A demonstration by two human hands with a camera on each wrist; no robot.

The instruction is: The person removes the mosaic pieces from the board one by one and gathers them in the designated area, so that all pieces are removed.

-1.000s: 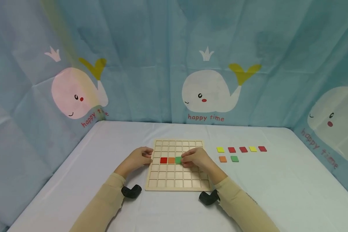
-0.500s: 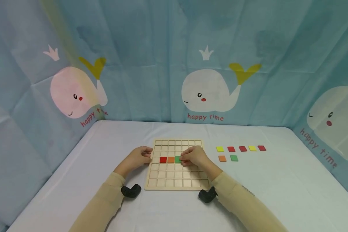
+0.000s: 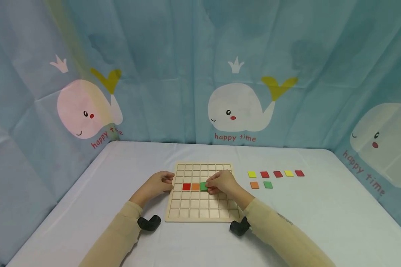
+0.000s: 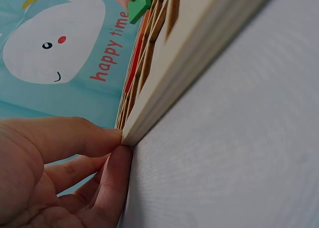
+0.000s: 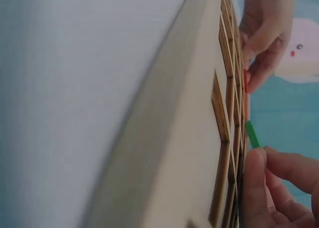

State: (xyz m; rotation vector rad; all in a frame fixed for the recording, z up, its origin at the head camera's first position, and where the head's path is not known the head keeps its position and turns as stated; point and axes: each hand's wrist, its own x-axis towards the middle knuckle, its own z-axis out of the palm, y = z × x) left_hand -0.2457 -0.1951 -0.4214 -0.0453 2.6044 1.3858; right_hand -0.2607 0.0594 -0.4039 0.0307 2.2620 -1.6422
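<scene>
A square wooden grid board [image 3: 200, 214] lies on the white table. In one row sit a red tile [image 3: 186, 187] and, beside it, an orange tile [image 3: 195, 187]. My right hand [image 3: 223, 182] pinches a green tile [image 3: 203, 186] between thumb and finger, just right of the orange one. In the right wrist view this green tile [image 5: 252, 134] is tilted, one edge down at the grid and the other raised in the fingertips. My left hand [image 3: 156, 186] holds the board's left edge; the left wrist view shows thumb [image 4: 84, 138] and forefinger meeting at that edge.
Right of the board lies a back row of yellow tiles [image 3: 251, 174] and red tiles [image 3: 278, 174]. In front of them are an orange tile [image 3: 254, 185] and a green tile [image 3: 268, 184]. A blue whale-print curtain [image 3: 160, 92] stands around the table's back and sides.
The head view has shifted slightly. My right hand stays at nearly the same spot on the board with the green tile pinched. My left hand keeps its place at the edge.
</scene>
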